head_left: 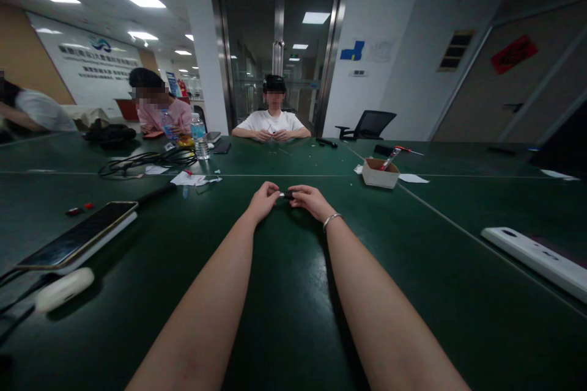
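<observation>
Black piece (287, 195): one, small and slim, lying crosswise left of the box and nearer the wearer. Body dark, near black; left end pale, silvery, with a bright glint. Finer detail too small to make out; contact with the table (284, 293) cannot be told.

Left hand (265, 201): farther left of the box than the piece; fingertips pinched on the pale end.

Right hand (312, 200): between the piece and the box, apart from the box; fingers closed on the dark end. Silver bracelet (331, 220) at the wrist.

Box (380, 177): one, pale outside, brownish inside, open at the top; a slim stick (389, 159) leans out of it.

Paper (414, 178): white, just right of the box.

Chair (369, 125): black, beyond the box.

Bottle (200, 140): clear, upright, well left of the box and farther off.

Cables (142, 165): black, looped, left of the box, past the bottle.

Phone (82, 238): dark screen up, far left of the box and nearer, on a white slab (107, 243).
</observation>
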Available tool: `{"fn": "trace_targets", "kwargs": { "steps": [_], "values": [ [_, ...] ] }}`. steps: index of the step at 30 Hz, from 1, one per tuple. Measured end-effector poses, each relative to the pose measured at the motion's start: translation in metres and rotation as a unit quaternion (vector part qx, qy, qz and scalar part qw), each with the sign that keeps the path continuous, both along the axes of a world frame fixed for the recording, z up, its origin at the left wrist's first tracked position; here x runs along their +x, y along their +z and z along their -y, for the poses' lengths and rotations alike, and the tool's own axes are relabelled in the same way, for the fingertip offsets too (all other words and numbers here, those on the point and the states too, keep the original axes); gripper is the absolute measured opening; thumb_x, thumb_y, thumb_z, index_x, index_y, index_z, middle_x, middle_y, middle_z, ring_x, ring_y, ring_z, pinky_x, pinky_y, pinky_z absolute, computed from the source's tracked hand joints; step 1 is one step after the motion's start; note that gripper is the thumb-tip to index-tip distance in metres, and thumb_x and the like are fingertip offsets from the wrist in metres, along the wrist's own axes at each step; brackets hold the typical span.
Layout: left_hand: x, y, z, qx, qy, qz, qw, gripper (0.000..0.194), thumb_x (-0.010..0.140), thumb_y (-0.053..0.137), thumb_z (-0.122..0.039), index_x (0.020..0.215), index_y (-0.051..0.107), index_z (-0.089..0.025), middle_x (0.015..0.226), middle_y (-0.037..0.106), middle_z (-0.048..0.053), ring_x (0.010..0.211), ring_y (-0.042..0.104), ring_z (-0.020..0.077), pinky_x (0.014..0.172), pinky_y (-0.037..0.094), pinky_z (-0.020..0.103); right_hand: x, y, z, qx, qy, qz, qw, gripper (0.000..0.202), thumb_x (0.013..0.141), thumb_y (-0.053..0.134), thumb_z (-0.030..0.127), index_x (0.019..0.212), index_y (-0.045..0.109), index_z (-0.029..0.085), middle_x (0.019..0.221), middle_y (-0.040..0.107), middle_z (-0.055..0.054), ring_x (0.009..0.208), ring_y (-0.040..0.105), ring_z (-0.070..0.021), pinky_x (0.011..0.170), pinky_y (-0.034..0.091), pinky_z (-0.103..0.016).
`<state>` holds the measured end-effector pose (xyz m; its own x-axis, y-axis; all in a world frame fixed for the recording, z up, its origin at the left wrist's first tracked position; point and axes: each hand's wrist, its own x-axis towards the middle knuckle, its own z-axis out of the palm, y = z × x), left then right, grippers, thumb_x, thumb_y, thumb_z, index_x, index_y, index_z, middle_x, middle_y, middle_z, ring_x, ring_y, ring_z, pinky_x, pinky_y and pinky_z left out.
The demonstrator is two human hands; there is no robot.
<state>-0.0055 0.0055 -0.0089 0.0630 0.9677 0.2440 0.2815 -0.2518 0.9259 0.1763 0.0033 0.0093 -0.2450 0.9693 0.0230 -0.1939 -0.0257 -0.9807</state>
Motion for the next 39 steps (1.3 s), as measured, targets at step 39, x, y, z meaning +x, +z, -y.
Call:
{"fn": "trace_targets", "kwargs": {
  "steps": [39],
  "values": [
    [-0.0028, 0.004, 0.0032, -0.007, -0.037, 0.026, 0.999, 0.021, 0.078, 0.063, -0.031, 0.095, 0.061, -0.018, 0.072, 0.064, 0.001, 0.067, 0.061, 0.0132, 0.064, 0.046, 0.026, 0.0005, -0.0018, -0.0026, -0.005, -0.006, -0.01, 1.0, 0.016, 0.081, 0.061, 0.0, 0.092, 0.068, 0.011, 0.07, 0.069, -0.004, 0.054, 0.067, -0.0089, 0.056, 0.059, -0.017]
  ]
}}
